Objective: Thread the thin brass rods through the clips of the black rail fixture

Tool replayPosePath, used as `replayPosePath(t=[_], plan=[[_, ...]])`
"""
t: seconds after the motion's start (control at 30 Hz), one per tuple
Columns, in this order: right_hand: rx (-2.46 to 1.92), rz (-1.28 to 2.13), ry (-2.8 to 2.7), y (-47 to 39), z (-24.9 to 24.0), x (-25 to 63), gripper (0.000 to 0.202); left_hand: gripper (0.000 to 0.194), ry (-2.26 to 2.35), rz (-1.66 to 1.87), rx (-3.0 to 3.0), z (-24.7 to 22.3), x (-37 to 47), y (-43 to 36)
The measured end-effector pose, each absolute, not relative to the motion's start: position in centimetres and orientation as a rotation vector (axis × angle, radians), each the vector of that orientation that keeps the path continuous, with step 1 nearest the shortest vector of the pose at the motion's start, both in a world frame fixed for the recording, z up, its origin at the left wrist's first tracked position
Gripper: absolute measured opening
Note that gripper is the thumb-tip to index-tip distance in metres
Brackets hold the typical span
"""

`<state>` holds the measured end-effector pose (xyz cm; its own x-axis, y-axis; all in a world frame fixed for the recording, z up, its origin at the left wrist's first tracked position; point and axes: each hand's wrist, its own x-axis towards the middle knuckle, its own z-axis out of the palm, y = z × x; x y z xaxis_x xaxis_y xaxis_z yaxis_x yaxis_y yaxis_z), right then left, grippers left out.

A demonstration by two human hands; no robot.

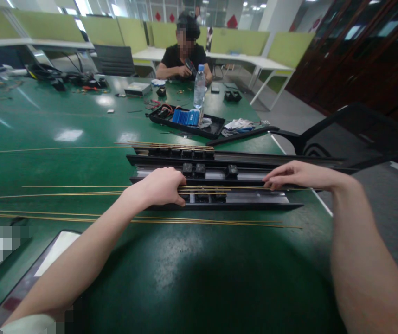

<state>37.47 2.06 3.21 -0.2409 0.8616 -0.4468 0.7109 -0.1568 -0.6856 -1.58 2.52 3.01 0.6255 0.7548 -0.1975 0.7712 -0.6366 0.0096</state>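
Note:
Thin brass rods (206, 190) run lengthwise over the nearest black channel (261, 205), which holds several small black blocks (219, 198). My left hand (162, 186) is curled over the left part of this channel, with the rods passing between its thumb and fingers. What lies under the palm is hidden. At the channel's right side, my right hand (287, 175) pinches a single brass rod (247, 188) between thumb and fingers. Behind lies a second channel (213, 179) with black blocks (231, 171) in it. More rods (171, 147) lie across blocks in the farthest channel.
Loose brass rods (220, 222) lie on the green table (192, 269) nearer me. Beyond the channels are a black tray (216, 132), a water bottle (199, 88) and gloves (238, 126). A person (185, 55) sits opposite. A mesh chair (366, 130) stands at right.

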Motion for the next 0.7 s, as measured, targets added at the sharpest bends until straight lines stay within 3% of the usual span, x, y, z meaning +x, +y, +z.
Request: replayPosePath(t=[0.4, 0.7], plan=[[-1.551, 0.844, -2.291, 1.2, 1.4, 26.7, 0.049, 0.044, 1.303, -0.281, 2.739, 3.5, -0.9, 2.3], [-1.517, 0.842, -2.268, 0.7, 0.8, 25.7, 0.049, 0.041, 1.273, -0.259, 2.779, 3.3, -0.9, 2.4]])
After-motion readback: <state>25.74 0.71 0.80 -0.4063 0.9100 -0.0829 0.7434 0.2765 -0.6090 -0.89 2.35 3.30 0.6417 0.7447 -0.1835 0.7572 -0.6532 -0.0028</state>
